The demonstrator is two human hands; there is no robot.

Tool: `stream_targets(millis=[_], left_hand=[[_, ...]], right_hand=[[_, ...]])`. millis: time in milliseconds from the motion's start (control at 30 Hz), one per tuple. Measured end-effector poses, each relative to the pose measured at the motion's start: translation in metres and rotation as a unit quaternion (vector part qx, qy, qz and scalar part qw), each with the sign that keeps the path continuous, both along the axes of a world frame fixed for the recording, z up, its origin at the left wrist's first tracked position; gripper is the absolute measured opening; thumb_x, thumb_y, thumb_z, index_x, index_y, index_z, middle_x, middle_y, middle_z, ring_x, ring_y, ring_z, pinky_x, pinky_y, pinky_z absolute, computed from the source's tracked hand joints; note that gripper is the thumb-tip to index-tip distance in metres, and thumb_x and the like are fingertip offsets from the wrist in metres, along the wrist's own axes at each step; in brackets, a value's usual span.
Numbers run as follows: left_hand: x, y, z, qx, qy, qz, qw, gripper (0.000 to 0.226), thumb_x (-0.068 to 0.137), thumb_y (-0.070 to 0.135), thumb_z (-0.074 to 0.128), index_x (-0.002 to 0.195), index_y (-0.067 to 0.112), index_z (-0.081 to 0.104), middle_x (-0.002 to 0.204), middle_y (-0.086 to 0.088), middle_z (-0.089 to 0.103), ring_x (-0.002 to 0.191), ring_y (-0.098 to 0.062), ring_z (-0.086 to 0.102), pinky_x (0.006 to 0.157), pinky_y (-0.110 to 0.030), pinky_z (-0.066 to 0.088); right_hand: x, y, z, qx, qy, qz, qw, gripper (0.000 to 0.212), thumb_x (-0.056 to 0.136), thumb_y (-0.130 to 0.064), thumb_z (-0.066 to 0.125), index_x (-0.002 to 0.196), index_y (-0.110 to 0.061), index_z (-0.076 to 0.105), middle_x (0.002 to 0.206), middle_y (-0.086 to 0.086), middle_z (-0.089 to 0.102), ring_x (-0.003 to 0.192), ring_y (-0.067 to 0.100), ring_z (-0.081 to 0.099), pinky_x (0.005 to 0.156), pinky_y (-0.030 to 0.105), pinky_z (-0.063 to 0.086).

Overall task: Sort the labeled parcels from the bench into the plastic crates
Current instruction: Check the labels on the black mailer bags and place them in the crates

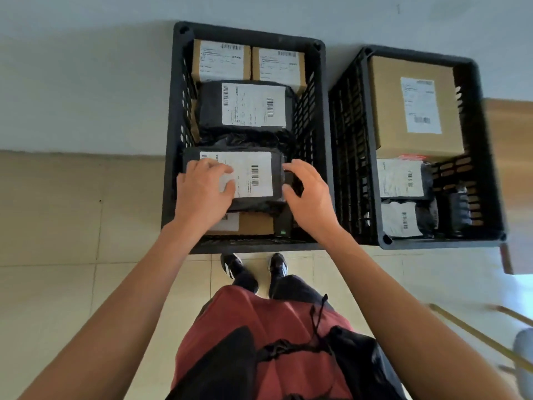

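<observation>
Two black plastic crates stand on the floor, the left crate (170, 140) in front of me and the right crate (487, 140) beside it. A black parcel (259, 166) with a white barcode label lies at the near end of the left crate, on top of a brown box (255, 224). My left hand (202, 192) rests on its label, fingers lying on top. My right hand (311, 197) pinches its right edge between fingers and thumb. Further in lie another black parcel (248, 105) and two small brown boxes (220, 60).
The right crate holds a large labeled carton (415, 105) and two bagged parcels (401, 177). A wooden surface (510, 134) shows behind it at the right edge. My feet (253, 267) stand on the tiled floor just before the left crate. Thin wooden rods (476, 336) cross the lower right.
</observation>
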State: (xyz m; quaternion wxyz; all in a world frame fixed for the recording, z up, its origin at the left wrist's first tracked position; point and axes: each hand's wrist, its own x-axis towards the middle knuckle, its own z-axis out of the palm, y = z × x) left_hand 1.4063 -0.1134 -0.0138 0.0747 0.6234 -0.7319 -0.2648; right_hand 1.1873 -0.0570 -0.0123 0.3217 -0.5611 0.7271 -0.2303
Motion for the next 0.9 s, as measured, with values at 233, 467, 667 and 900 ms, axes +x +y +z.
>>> stream_targets(millis=[233,467,667,900], left_hand=[[-0.065,0.004,0.032,0.088,0.231,-0.037,0.968,0.034,0.103,0.031,0.063,0.137,0.028,0.065,0.138,0.012,0.063,0.128,-0.006,0.056,0.111,-0.033,0.043],[-0.177,0.03,0.059,0.085,0.237,-0.194,0.948,0.043,0.102,0.034,0.064,0.144,0.029,0.058,0.139,0.013,0.062,0.128,-0.006,0.055,0.11,-0.037,0.046],[-0.27,0.103,0.086,0.058,0.213,-0.312,0.924,0.044,0.101,0.031,0.066,0.144,0.023,0.059,0.142,0.009,0.06,0.127,-0.006,0.054,0.11,-0.033,0.045],[-0.356,0.206,0.098,0.07,0.203,-0.398,0.892,0.042,0.102,0.03,0.065,0.143,0.026,0.059,0.14,0.008,0.061,0.128,-0.009,0.054,0.108,-0.035,0.048]], right_hand=[[-0.051,0.031,0.052,-0.006,-0.133,-0.219,0.966,0.048,0.104,-0.022,0.062,0.149,-0.034,0.05,0.139,-0.02,0.056,0.125,0.002,0.057,0.1,0.023,0.047],[-0.127,0.121,0.081,-0.044,-0.095,-0.31,0.945,0.045,0.102,-0.029,0.065,0.145,-0.035,0.055,0.144,-0.014,0.058,0.132,0.005,0.054,0.113,0.038,0.046],[-0.189,0.229,0.102,-0.063,0.028,-0.326,0.943,0.044,0.101,-0.028,0.067,0.144,-0.025,0.058,0.146,-0.007,0.06,0.135,0.012,0.052,0.115,0.038,0.043],[-0.243,0.349,0.112,-0.06,0.037,-0.381,0.922,0.046,0.101,-0.026,0.067,0.146,-0.021,0.057,0.149,-0.004,0.058,0.137,0.009,0.048,0.11,0.019,0.029]])
